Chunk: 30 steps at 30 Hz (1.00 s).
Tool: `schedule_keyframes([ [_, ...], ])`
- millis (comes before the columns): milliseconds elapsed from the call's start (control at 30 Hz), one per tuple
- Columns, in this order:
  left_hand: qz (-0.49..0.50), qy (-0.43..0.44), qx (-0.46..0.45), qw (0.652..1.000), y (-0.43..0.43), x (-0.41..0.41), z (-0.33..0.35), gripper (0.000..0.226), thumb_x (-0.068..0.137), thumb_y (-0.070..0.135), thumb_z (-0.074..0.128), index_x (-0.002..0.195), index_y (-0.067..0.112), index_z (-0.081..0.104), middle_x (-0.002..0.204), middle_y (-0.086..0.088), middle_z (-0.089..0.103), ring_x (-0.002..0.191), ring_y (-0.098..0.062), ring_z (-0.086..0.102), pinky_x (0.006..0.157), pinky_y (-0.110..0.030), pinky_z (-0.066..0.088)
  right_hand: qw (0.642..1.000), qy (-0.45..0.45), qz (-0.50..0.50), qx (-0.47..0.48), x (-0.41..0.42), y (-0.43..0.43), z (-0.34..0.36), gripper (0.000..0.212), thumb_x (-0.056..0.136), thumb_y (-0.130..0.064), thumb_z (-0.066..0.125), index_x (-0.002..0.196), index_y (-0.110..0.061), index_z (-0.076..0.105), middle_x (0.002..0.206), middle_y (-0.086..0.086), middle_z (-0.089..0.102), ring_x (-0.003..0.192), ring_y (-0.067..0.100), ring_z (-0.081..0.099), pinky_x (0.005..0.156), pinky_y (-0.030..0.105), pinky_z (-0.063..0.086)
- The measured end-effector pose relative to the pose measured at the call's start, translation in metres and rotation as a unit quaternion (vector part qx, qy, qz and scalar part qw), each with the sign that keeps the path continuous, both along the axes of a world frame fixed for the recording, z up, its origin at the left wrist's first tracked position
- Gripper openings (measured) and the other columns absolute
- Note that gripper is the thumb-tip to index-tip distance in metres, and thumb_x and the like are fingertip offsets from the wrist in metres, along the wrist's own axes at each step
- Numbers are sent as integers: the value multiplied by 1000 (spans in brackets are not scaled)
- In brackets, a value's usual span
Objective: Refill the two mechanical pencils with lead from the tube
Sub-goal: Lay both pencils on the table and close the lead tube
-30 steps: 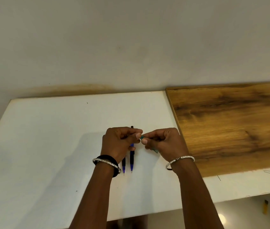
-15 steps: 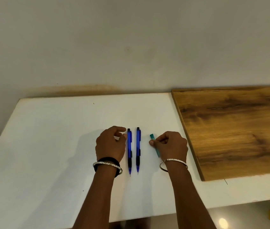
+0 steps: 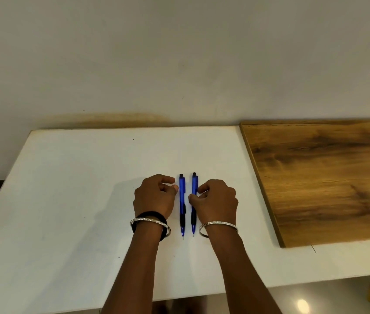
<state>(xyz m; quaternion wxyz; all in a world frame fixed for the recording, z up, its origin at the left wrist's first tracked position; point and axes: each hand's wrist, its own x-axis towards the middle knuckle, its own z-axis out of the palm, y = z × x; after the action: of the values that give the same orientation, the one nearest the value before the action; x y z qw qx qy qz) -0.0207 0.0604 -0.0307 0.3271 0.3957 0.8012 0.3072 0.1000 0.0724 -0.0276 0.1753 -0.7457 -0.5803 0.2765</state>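
Head view, frame centre: left hand [image 3: 154, 197] and right hand [image 3: 217, 200], fingers loosely curled and holding nothing, flank two blue pencils [image 3: 182, 200] on the white table [image 3: 77, 189]

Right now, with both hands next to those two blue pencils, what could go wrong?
The lead tube is not visible; if it is under the right hand, loose leads could spill or snap. The two pencils lie close together on the smooth white table, so a nudge from the left hand might roll one into the other.

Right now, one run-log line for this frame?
pencils side by side on white table | left hand beside | right hand touching | tube unseen
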Motion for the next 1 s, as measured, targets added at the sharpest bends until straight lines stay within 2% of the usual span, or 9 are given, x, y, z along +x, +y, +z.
schedule_keyframes([
  [267, -9, -10, -2, 1000, 0, -1, 1, 17, 85, 27, 70, 101, 24, 71, 92, 1, 72, 83, -18, 68, 76, -28, 50, 1000, -10, 23, -1, -1, 1, 3, 33, 75, -33, 80, 100, -14, 71, 97, 1, 73, 89, 18, 68, 81, 27, 50],
  [433, -13, -12, -2, 1000, 0, -1, 1, 17, 85, 27, 70, 101, 23, 71, 95, 0, 73, 84, -19, 69, 81, -32, 55, 1000, -4, 25, 1, -1, 3, 4, 32, 75, -32, 79, 101, -14, 72, 97, 2, 74, 91, 19, 68, 87, 32, 54],
  [667, -17, -13, -6, 1000, 1, -2, -1, 17, 85, 29, 69, 101, 25, 71, 94, 1, 72, 82, -18, 68, 76, -27, 51, 1000, -2, 3, 1, 0, 2, 1, 32, 74, -32, 80, 99, -14, 72, 97, 3, 73, 91, 20, 68, 86, 33, 54],
  [1000, -14, -12, -8, 1000, 2, -3, -2, 15, 85, 32, 69, 98, 26, 70, 92, 4, 71, 82, -18, 69, 76, -28, 52, 1000, 20, -6, -5, 6, 6, -1, 36, 70, -39, 82, 96, -15, 72, 91, 1, 72, 83, 18, 68, 77, 27, 52],
])
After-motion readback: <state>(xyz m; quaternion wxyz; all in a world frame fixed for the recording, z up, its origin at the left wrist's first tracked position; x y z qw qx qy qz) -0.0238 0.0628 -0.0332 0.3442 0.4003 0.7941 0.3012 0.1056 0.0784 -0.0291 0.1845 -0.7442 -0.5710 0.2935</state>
